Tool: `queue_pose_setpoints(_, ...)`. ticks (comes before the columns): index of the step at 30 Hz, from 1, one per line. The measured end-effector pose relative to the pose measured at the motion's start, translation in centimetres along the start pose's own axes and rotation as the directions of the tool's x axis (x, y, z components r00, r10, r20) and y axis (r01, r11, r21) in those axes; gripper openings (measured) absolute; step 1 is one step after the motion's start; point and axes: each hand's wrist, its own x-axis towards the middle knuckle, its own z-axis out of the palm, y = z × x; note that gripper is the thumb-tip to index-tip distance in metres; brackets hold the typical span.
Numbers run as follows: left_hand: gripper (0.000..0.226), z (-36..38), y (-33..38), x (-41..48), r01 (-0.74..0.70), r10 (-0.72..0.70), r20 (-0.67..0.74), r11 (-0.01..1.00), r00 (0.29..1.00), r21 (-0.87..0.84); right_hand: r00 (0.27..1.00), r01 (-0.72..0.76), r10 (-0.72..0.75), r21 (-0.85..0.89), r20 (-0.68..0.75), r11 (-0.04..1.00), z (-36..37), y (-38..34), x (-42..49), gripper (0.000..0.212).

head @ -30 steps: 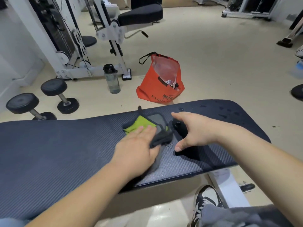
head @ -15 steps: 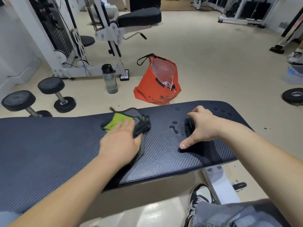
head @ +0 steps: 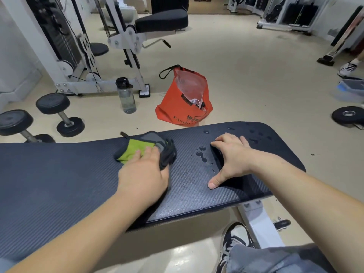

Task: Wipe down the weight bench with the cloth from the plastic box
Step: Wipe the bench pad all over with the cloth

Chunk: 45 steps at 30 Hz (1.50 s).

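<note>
Left hand [head: 144, 174] grip pressed flat on green-grey cloth [head: 137, 148], on bench surface [head: 59, 174]; right hand [head: 232, 156] splayed, empty, bracing beside droplets [head: 201, 155]; cloth soft, light; palm its middle.

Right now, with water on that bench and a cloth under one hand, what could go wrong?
The droplets lie between the hands, right of the cloth, so passes under the left hand further left would likely miss them. The right hand, braced flat on the bench beside the wet patch, may slip. More drops near the far end could be overlooked.
</note>
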Motion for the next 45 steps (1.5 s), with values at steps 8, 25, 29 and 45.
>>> queue_pose_setpoints(8, 0.051, 0.5, 1.2, 1.7, -0.047, 0.054, -0.073, 0.994, 0.996, 0.096, 0.997, 0.041, -0.026, 0.232, -0.067, 0.972, -1.5, 1.4, -1.3, 0.133)
queue_pose_setpoints(25, 0.068, 1.4, 8.8, 0.5, -0.061, 0.072, -0.021, 0.937, 0.997, 0.343, 0.988, -0.084, 0.104, 0.168, -0.116, 0.982, -0.9, 5.6, -4.1, 0.103)
queue_pose_setpoints(29, 0.074, 1.8, 8.7, -3.5, -0.352, 0.362, 0.021, 0.888, 0.932, 0.297, 0.987, -0.129, 0.137, 0.094, -0.087, 0.987, -0.8, 5.0, -3.8, 0.108)
queue_pose_setpoints(45, 0.074, 2.4, 9.9, 1.3, -0.262, 0.272, 0.007, 0.92, 0.962, 0.29, 0.919, -0.39, 0.394, 0.189, 0.018, 0.901, 0.8, 9.5, -4.8, 0.134)
